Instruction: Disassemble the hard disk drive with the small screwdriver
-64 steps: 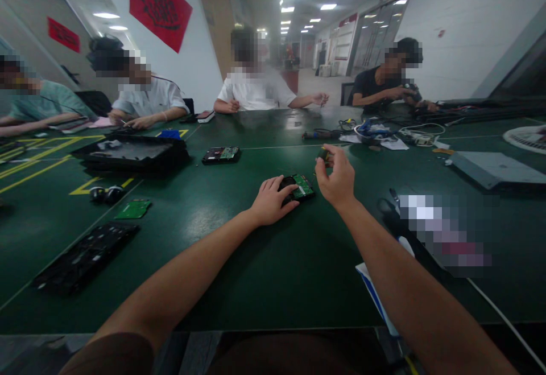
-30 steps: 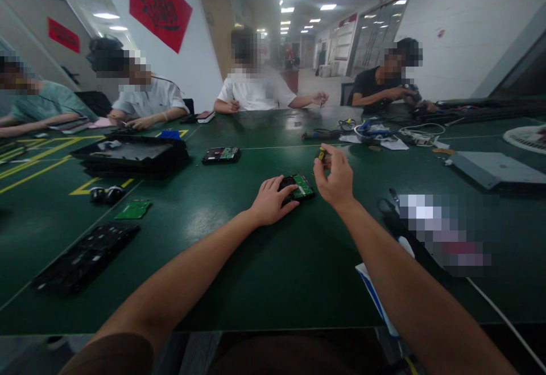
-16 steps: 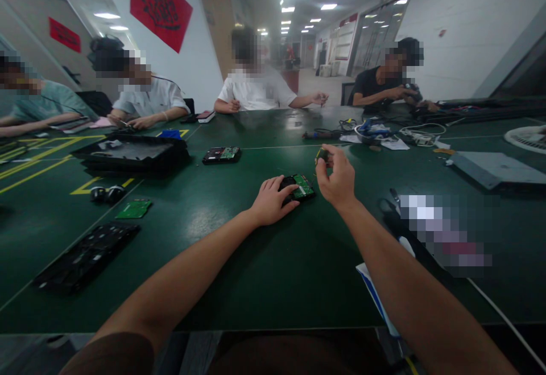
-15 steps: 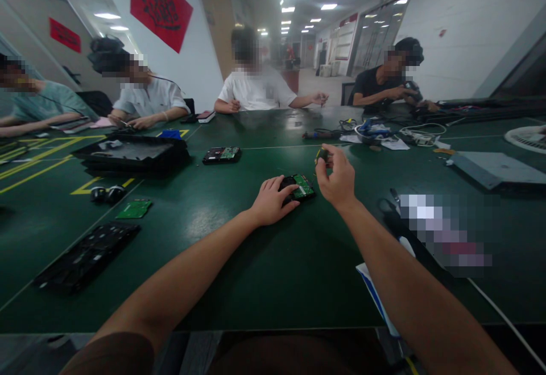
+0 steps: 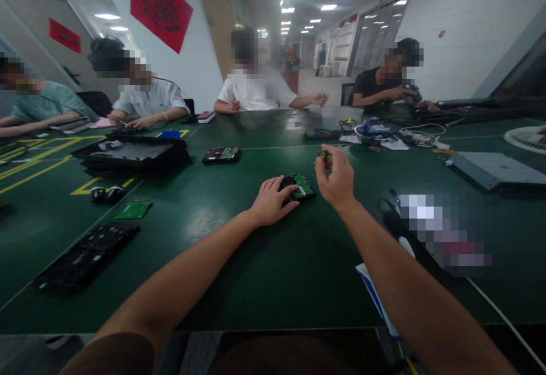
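A small hard drive (image 5: 301, 187) with a green circuit board on top lies on the dark green table (image 5: 239, 261) in front of me. My left hand (image 5: 272, 200) rests on its near left corner, fingers curled over the edge and holding it down. My right hand (image 5: 338, 178) hovers just right of the drive, fingers pinched round the yellow-and-black handle of a small screwdriver (image 5: 323, 157) held upright, its tip pointing down toward the drive's right side.
A second drive (image 5: 221, 155) and a black tray (image 5: 132, 155) lie further left, with a loose green board (image 5: 133, 209) and a black keyboard frame (image 5: 85, 256) nearer. Cables and a bowl (image 5: 371, 132) sit at the back right. Several people work along the far side.
My right hand's fingers have shifted slightly round the screwdriver handle, as if twisting it in place. The left hand and the drive have stayed put.
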Demonstrator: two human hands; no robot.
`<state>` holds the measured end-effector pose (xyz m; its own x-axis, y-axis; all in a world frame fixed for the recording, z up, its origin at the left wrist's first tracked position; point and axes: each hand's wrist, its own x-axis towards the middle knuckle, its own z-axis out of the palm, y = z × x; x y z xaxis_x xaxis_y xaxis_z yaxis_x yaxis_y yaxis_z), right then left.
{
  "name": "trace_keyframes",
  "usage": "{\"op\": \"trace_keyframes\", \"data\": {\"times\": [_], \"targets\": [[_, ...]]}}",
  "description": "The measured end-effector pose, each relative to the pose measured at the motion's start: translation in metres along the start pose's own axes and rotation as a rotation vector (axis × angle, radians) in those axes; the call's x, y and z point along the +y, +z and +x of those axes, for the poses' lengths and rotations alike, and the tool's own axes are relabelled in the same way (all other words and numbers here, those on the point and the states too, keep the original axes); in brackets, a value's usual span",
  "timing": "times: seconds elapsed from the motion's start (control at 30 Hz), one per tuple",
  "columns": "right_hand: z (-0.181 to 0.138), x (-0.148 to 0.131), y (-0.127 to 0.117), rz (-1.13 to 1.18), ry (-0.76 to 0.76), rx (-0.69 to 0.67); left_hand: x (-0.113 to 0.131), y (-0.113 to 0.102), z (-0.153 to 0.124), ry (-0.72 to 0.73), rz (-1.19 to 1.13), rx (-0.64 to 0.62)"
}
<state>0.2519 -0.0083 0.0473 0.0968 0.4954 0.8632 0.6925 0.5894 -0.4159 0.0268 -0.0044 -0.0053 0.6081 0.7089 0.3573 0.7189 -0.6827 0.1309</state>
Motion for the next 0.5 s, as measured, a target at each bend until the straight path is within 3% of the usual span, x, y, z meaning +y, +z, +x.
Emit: {"op": "trace_keyframes", "data": {"times": [0.5], "targets": [[-0.0003, -0.0035, -0.0020, -0.012, 0.012, 0.008, -0.0008, -0.0001, -0.0003, 0.005, -0.006, 0.005]]}}
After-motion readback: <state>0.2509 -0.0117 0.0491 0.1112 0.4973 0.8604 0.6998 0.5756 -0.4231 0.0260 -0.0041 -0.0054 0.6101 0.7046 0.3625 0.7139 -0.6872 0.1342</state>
